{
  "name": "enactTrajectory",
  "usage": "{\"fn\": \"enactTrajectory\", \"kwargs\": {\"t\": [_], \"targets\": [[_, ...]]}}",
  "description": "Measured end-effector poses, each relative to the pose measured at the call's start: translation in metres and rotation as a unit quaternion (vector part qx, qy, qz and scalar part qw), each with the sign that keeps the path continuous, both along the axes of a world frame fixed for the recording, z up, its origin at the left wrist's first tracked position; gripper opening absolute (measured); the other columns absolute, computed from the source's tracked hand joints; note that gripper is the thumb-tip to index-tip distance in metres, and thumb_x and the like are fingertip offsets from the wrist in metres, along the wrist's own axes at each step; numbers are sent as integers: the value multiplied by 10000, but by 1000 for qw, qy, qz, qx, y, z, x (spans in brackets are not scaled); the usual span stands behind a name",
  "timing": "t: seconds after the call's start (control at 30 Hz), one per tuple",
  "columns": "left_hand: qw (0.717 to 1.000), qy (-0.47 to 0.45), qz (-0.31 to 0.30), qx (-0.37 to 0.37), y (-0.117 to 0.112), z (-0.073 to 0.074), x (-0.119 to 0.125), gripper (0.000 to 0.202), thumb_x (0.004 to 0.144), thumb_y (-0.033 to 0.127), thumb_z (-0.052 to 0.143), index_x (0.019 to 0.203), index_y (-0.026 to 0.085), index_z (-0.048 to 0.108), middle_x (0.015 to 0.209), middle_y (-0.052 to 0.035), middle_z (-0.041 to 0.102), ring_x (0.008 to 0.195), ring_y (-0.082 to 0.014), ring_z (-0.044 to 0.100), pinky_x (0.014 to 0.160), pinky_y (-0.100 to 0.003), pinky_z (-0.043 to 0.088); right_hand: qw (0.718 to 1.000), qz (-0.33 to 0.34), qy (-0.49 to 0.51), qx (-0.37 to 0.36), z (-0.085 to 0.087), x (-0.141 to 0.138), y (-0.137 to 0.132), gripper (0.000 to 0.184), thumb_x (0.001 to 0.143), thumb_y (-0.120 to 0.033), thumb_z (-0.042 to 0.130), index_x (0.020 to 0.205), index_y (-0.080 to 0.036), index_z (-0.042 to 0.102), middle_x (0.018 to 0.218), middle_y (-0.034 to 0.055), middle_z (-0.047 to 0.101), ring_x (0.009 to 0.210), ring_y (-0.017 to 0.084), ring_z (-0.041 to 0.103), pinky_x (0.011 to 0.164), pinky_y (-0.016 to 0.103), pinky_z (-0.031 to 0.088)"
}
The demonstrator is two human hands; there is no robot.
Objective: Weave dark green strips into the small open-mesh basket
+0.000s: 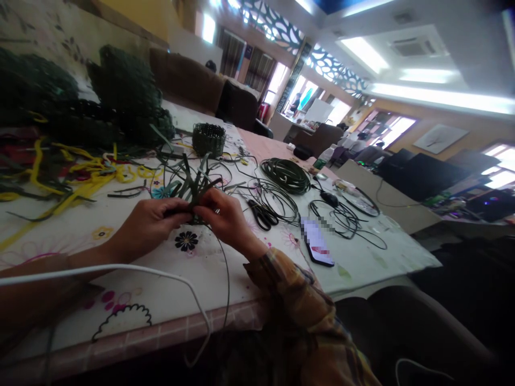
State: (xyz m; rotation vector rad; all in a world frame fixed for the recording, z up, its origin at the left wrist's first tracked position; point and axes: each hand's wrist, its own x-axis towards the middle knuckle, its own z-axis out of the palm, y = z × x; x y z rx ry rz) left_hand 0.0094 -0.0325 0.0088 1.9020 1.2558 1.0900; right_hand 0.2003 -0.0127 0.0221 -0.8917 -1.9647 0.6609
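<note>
Both my hands meet over the table and pinch a small dark green woven piece whose loose flat strips fan upward. My left hand is closed on its left side. My right hand is closed on its right side, and a thin green strand trails from the piece down over the table's front edge. What lies between the fingertips is partly hidden.
The flowered tablecloth carries black scissors, a phone, a green strip coil, black cables, a small woven basket, yellow strips and dark green woven pieces. A white cable crosses near me.
</note>
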Motion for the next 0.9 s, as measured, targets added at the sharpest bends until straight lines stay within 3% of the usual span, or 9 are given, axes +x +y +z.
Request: {"fn": "enactTrajectory", "kwargs": {"t": [0.1, 0.2, 0.37, 0.47, 0.53, 0.67, 0.77, 0.9], "targets": [[1000, -12, 15, -11, 1, 2, 0, 294, 784, 442, 662, 893, 192, 772, 653, 1, 674, 620, -150, 575, 557, -230, 430, 985, 1, 134, -105, -5, -5, 2, 226, 819, -267, 681, 730, -203, 483, 646, -59, 506, 588, 90, 466, 569, 233, 374], [1000, -17, 22, -9, 2, 2, 0, 293, 770, 456, 667, 878, 204, 770, 626, 5, 647, 578, -143, 545, 531, -233, 413, 937, 32, 254, -236, -5, -8, 1, 272, 775, -288, 699, 743, -216, 440, 600, -82, 512, 454, 56, 407, 453, 207, 302], [1000, -24, 10, -16, 3, 1, -1, 274, 753, 446, 669, 854, 213, 770, 638, 0, 654, 591, -154, 565, 513, -229, 416, 868, 115, 318, -364, 5, -2, -2, 332, 719, -269, 757, 894, -219, 480, 645, -103, 549, 414, 14, 280, 394, 169, 144], [1000, -23, -9, -18, 2, 1, -1, 267, 777, 433, 662, 863, 206, 773, 633, 3, 652, 584, -147, 562, 519, -223, 431, 860, 153, 285, -396, 8, 2, -2, 325, 755, -374, 774, 951, -195, 586, 642, -90, 519, 419, 13, 242, 385, 187, 103], [1000, -17, -18, -13, 1, 1, 0, 264, 785, 422, 664, 865, 197, 776, 633, 3, 655, 576, -138, 554, 517, -217, 433, 867, 138, 264, -399, 7, 2, -2, 326, 758, -415, 789, 923, -176, 639, 606, -85, 489, 423, 16, 235, 384, 197, 102], [999, -19, -20, -19, 1, 2, 0, 284, 770, 422, 672, 865, 176, 775, 620, -2, 644, 565, -132, 546, 483, -205, 415, 862, 102, 296, -398, 2, -3, -3, 283, 706, -352, 834, 855, -172, 673, 581, -78, 490, 431, 24, 265, 380, 193, 157], [997, -45, -3, -61, 4, 5, -1, 335, 747, 470, 694, 869, 165, 761, 636, -11, 655, 557, -138, 554, 422, -196, 373, 849, 104, 328, -400, -2, -6, -2, 250, 732, -349, 812, 851, -178, 675, 598, -68, 523, 433, 31, 271, 365, 192, 204], [990, -105, 5, -92, 6, 7, 1, 337, 728, 457, 716, 864, 149, 733, 651, -13, 656, 522, -117, 530, 389, -186, 314, 856, 119, 332, -379, -5, -5, 1, 249, 776, -371, 782, 875, -172, 669, 570, -82, 486, 422, 31, 271, 356, 184, 255]]}}
